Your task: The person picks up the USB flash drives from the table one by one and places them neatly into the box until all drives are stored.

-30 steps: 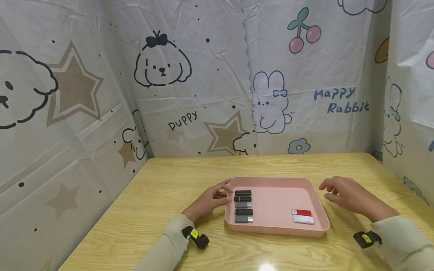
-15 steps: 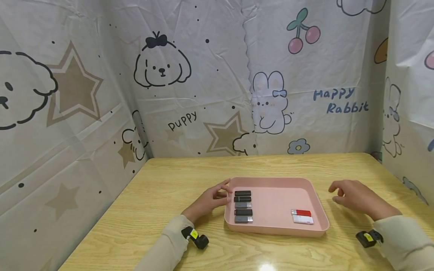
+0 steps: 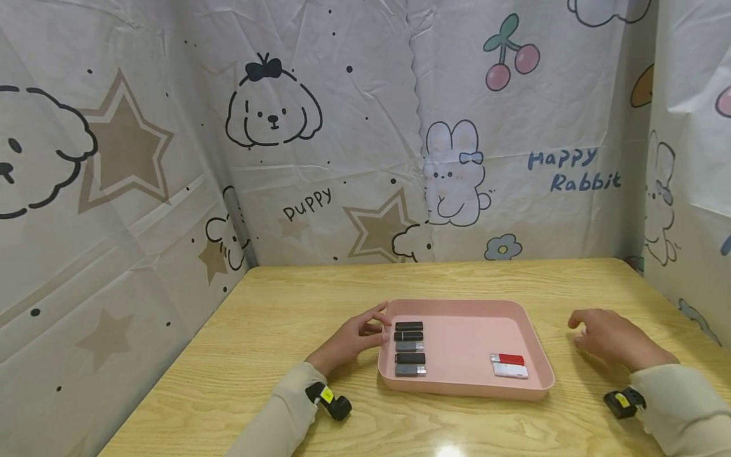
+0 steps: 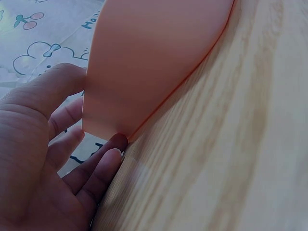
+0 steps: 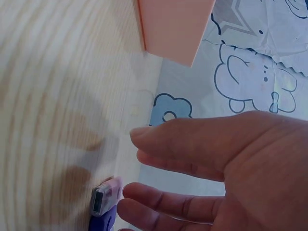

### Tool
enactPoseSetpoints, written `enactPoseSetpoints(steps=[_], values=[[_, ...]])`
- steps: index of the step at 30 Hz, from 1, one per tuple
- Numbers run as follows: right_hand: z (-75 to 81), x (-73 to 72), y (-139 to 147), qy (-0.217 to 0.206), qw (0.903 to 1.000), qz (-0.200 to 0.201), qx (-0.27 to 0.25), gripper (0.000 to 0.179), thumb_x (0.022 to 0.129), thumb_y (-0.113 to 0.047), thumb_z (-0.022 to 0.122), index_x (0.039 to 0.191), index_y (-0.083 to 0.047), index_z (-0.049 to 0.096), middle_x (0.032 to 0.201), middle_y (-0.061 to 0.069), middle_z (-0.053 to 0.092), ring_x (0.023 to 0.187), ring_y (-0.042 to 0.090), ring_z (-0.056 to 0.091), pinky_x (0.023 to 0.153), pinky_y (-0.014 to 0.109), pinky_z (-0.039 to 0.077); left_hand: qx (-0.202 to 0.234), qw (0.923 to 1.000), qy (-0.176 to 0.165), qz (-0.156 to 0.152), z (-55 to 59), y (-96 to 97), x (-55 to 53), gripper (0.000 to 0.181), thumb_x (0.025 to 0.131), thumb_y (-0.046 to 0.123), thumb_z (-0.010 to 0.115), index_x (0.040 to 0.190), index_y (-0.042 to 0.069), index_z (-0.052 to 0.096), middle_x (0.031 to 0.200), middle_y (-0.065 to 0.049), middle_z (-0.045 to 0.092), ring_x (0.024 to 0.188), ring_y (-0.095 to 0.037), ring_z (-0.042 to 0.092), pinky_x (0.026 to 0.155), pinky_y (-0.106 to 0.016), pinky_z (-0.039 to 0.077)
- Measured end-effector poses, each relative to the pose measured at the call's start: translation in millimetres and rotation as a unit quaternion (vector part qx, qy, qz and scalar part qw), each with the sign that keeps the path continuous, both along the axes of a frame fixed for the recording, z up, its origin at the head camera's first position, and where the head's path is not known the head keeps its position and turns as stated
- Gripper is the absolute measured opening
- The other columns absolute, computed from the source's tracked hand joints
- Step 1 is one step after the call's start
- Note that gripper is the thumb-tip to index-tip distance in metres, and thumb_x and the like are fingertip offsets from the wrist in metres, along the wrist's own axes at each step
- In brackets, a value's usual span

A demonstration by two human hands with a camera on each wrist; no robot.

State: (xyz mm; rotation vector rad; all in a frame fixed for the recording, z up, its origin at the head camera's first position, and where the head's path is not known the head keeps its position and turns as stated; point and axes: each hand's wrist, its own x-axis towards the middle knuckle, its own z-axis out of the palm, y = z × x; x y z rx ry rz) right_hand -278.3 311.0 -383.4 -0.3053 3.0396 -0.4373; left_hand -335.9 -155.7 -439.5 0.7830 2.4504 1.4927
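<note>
On the table stands a pink tray (image 3: 465, 392). Its left side holds a column of several black and grey USB drives (image 3: 410, 358). At its lower right lie a red USB drive (image 3: 511, 360) and a white USB drive (image 3: 510, 370). My left hand (image 3: 354, 335) holds the tray's left wall, with some fingertips over the rim and others against the outside. Apart from the tray, my right hand (image 3: 608, 336) hovers to its right, fingers loosely bent. In the right wrist view, a pink USB drive (image 5: 108, 192) and a purple one (image 5: 103, 221) lie by its fingertips; the head view hides them.
The wooden table (image 3: 308, 285) extends around the tray. A printed cloth (image 3: 342, 127) hangs behind it and along both sides.
My right hand has moved rightward, away from the tray's right edge, and slightly nearer to me. The left hand, the tray and the drives in it stay put.
</note>
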Motion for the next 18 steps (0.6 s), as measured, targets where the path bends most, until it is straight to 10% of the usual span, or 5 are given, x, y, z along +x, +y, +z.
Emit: enactPoseSetpoints(steps=[18], values=[[-2.6, -0.9, 2.1, -0.003, 1.0, -0.002, 0.007, 0.027, 0.083, -0.006, 0.061, 0.106, 0.008, 0.061, 0.097, 0.026, 0.063, 0.08, 0.031, 0.055, 0.071, 0.051, 0.047, 0.0, 1.0, 0.0, -0.001, 0.2, 0.1, 0.0, 0.026, 0.093, 0.026, 0.065, 0.116, 0.014, 0.061, 0.157, 0.005, 0.028, 0.121, -0.026, 0.054, 0.101, -0.043, 0.043]])
